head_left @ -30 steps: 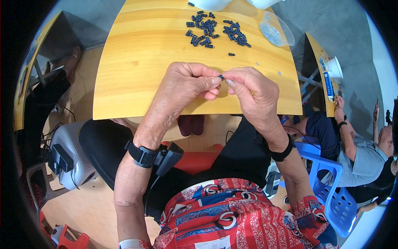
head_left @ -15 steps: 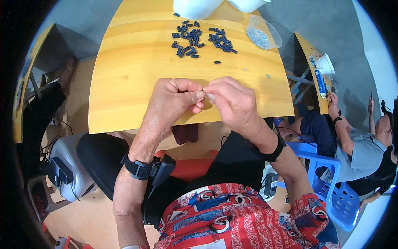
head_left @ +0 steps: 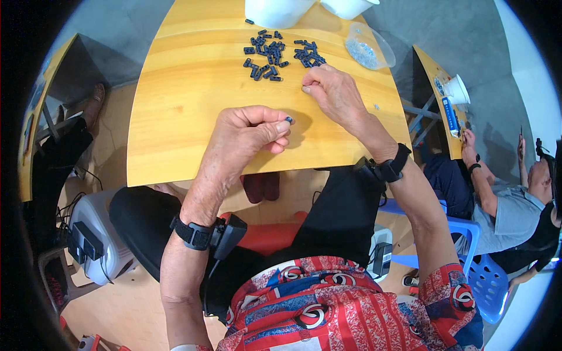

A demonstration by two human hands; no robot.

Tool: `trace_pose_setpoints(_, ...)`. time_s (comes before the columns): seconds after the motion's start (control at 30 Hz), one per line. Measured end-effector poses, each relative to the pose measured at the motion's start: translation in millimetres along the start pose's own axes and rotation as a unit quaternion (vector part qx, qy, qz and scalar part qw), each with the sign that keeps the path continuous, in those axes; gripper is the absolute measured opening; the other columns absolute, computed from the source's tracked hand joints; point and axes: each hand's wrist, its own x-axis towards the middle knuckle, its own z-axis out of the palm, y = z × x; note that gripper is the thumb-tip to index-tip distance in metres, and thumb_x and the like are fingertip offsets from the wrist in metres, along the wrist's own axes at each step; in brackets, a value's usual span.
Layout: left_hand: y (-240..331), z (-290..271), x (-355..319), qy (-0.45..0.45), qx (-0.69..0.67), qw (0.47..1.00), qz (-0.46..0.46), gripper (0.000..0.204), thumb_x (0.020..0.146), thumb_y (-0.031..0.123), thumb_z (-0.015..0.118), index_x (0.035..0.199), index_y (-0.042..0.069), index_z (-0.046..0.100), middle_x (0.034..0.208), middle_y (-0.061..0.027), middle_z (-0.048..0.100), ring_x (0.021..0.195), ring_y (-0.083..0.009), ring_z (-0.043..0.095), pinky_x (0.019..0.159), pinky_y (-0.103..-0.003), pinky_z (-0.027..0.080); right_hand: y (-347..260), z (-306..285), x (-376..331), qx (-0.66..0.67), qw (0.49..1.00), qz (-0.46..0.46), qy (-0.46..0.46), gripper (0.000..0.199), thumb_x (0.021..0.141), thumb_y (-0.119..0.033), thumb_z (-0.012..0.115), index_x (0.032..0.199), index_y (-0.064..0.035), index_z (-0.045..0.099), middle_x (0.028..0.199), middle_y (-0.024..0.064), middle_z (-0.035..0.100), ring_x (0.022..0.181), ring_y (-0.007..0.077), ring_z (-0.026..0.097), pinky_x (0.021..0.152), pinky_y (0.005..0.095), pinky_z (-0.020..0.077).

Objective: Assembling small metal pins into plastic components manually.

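left hand (head_left: 254,131) pinches dark piece (head_left: 289,119), end exposed, likely for access; right hand (head_left: 335,96) curled beside black parts (head_left: 308,52), contents unclear.

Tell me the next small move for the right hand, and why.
Perhaps pinch one piece from the right pile of black parts with the right hand: that hand is at the pile's near edge, while the left hand holds a small dark part. Whether the right already grips something is hidden.

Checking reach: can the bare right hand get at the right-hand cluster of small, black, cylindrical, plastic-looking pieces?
Likely yes: the right hand is right by the cluster, with nothing seen blocking it.
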Motion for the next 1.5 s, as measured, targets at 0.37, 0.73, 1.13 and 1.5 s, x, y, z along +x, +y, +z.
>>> trace_pose_setpoints(0.37,1.4,-0.5,-3.9,0.011,-0.021,1.000,0.003,0.011,0.083,0.005,0.065,0.091,-0.003,0.066,0.076,-0.0065,0.065,0.064,-0.0091,0.060,0.061,-0.020,0.051,-58.6,-26.0,-20.8,0.539,0.808,0.233,-0.039,0.013,0.087,-0.009,0.058,0.094,0.0002,0.065,0.076,0.0017,0.062,0.063,0.0039,0.055,0.052,0.0177,0.0425)
trace_pose_setpoints(0.73,0.5,-1.1,-4.0,0.022,-0.010,0.999,0.021,0.013,0.083,0.007,0.066,0.093,-0.001,0.066,0.078,-0.0081,0.066,0.063,-0.0108,0.061,0.059,-0.021,0.052,-77.5,-9.3,-31.6,0.561,0.802,0.207,0.020,0.014,0.084,-0.009,0.064,0.095,0.0007,0.066,0.074,0.0018,0.063,0.060,0.0049,0.055,0.051,0.0180,0.0435)
trace_pose_setpoints(1.13,0.5,-2.8,-4.1,0.020,-0.007,0.999,0.030,0.013,0.084,0.007,0.065,0.093,-0.002,0.066,0.078,-0.0083,0.067,0.062,-0.0105,0.061,0.059,-0.021,0.052,-84.1,-3.0,-30.9,0.478,0.856,0.190,0.051,0.012,0.084,-0.008,0.063,0.092,0.0012,0.066,0.073,0.0024,0.064,0.059,0.0050,0.057,0.051,0.0183,0.0460)
trace_pose_setpoints(1.5,-4.6,3.7,-1.7,0.060,-0.025,0.997,0.046,0.008,0.083,0.003,0.063,0.087,-0.004,0.067,0.074,-0.0073,0.066,0.059,-0.0075,0.059,0.055,-0.018,0.049,-86.3,4.3,-30.2,0.385,0.903,0.163,0.097,0.007,0.081,-0.006,0.066,0.084,0.0007,0.066,0.072,0.0043,0.064,0.057,0.0065,0.059,0.050,0.0197,0.0471)
